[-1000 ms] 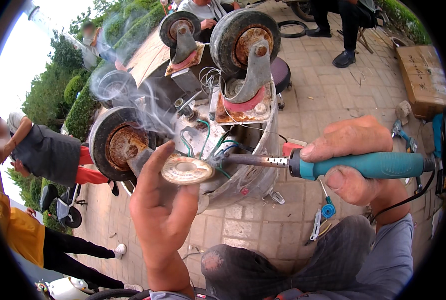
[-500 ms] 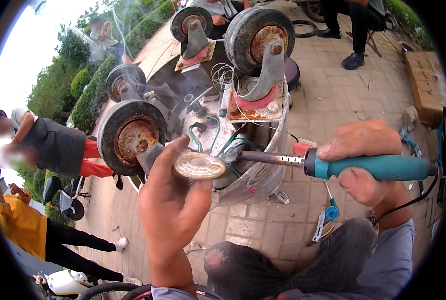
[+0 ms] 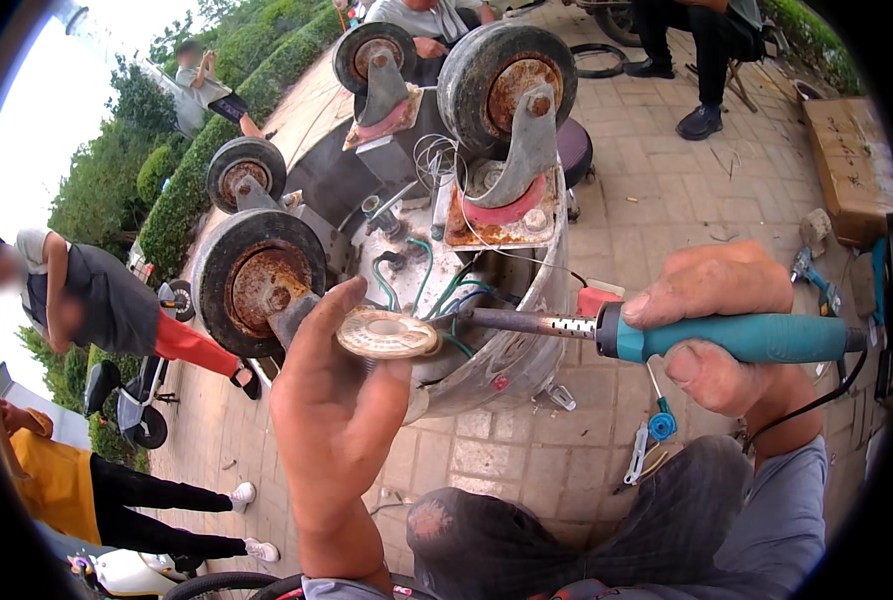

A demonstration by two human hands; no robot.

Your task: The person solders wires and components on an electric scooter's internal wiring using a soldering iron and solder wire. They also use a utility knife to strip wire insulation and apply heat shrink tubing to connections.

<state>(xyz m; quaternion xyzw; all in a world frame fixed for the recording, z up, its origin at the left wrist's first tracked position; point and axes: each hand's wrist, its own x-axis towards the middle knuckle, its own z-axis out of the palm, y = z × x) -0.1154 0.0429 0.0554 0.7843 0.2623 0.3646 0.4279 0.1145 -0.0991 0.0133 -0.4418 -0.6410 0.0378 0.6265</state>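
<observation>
My right hand point(image 3: 718, 285) grips a soldering iron point(image 3: 756, 338) by its teal handle, with the shaft pointing left. My left hand point(image 3: 331, 420) pinches a flat, round, cream-coloured solder spool point(image 3: 386, 336) between thumb and fingers. The iron's dark tip lies close to the spool's right edge, by several green wires point(image 3: 426, 275); whether it touches the wires or solder, I cannot tell. Behind both hands is an upturned round metal housing point(image 3: 491, 370), from which the wires emerge. Rusty caster wheels point(image 3: 266, 280) stand up around its rim.
A loose coil of thin wire point(image 3: 436, 157) hangs by the right caster. On the paving lie a blue-and-white tool point(image 3: 656, 430), a red block point(image 3: 598, 298) and a cardboard box point(image 3: 846, 165). People stand at the left; others sit at the far side.
The view has shifted slightly, moving the housing and hands a little left in the picture. The smoke near the casters has thinned. Both hands keep their holds.
</observation>
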